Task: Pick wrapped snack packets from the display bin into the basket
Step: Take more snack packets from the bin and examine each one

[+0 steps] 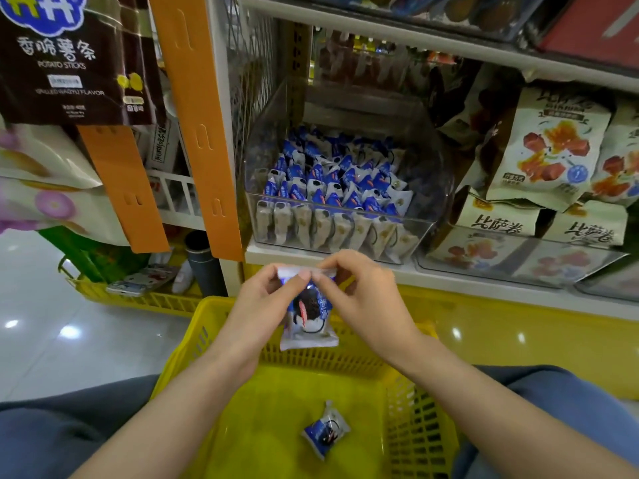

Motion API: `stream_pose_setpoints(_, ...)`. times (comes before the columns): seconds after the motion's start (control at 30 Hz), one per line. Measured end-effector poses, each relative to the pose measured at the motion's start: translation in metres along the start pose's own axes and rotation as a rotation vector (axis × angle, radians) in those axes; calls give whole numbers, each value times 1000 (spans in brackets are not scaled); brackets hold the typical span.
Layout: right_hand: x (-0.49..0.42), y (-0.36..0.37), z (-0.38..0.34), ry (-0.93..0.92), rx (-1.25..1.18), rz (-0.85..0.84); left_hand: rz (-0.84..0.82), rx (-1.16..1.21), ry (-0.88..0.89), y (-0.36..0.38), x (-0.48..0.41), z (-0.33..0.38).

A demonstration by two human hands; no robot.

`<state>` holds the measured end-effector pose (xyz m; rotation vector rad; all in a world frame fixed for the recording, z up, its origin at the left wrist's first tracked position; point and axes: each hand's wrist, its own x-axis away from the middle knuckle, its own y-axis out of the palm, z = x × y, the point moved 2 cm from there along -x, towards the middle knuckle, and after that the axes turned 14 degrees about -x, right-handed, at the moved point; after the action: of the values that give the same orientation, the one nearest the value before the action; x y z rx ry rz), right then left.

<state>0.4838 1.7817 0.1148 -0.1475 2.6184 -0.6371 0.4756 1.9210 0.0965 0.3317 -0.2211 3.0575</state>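
A blue-and-white wrapped snack packet (308,314) hangs upright above the far rim of the yellow basket (420,433). My left hand (266,299) and my right hand (363,292) both pinch its top sealed edge, one on each side. A second packet of the same kind (326,429) lies on the basket floor. Behind my hands, a clear display bin (420,233) on the shelf holds several more of these packets (340,183).
Bags of pizza-roll snacks (549,150) fill the shelf to the right of the bin. Orange hanging strips (204,133) and a brown potato-stick bag (65,60) hang at left. Another yellow basket (138,299) sits on the tiled floor at left. My knees flank the basket.
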Motion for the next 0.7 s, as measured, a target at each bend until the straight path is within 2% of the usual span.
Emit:
stream_pose_setpoints(0.13,-9,-7,10,328,-378,212,-24,-49,-52,3,0,2)
stream_pose_setpoints(0.23,-13,-11,14,520,-610,258,57,20,7,-1,-2,4)
stream_pose_setpoints(0.33,-11,-9,16,644,-688,126,204,-42,71,-12,-8,3)
stream_pose_setpoints(0.43,-5,0,14,711,-545,-96,289,-73,124,-18,-11,4)
stream_pose_setpoints(0.5,-1,6,15,652,-319,-206,292,-142,187,-19,-12,5)
stream_pose_setpoints(0.57,1,9,15,484,-69,-254,293,-293,285,-19,-11,7)
stream_pose_setpoints(0.7,0,7,7,272,-114,-161,217,-541,435,-11,-5,8)
